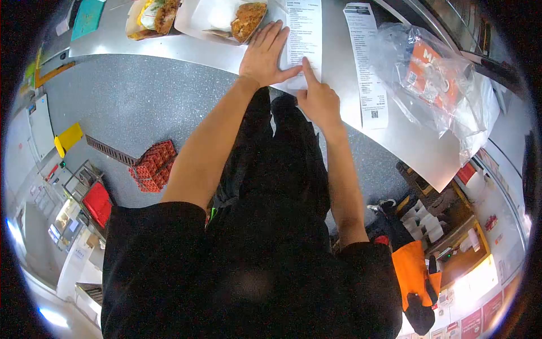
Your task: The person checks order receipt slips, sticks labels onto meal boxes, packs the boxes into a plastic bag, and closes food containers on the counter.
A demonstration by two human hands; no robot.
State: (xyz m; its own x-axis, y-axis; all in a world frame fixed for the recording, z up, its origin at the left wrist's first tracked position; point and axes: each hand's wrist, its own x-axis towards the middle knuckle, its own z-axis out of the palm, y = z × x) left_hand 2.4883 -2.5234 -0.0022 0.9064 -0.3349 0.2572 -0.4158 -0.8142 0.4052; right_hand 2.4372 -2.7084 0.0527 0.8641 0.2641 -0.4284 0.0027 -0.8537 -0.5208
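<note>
A long printed receipt (304,31) lies on the steel counter (226,59). My left hand (265,59) rests flat with fingers spread, at the receipt's left edge and just below a white box (195,17) of fried food (248,21). My right hand (320,101) points with its index finger on the receipt's printed lines; its other fingers are curled, and nothing shows in them. Further right lies a second receipt (366,73), beside a clear plastic bag (395,53) with an orange printed item (432,73) in it.
At the upper left is another food box (135,28) near a teal item (88,17). Red stacked trays (153,166) stand on the speckled floor (135,96). At the lower right is a person in orange and black (411,271), near shelving.
</note>
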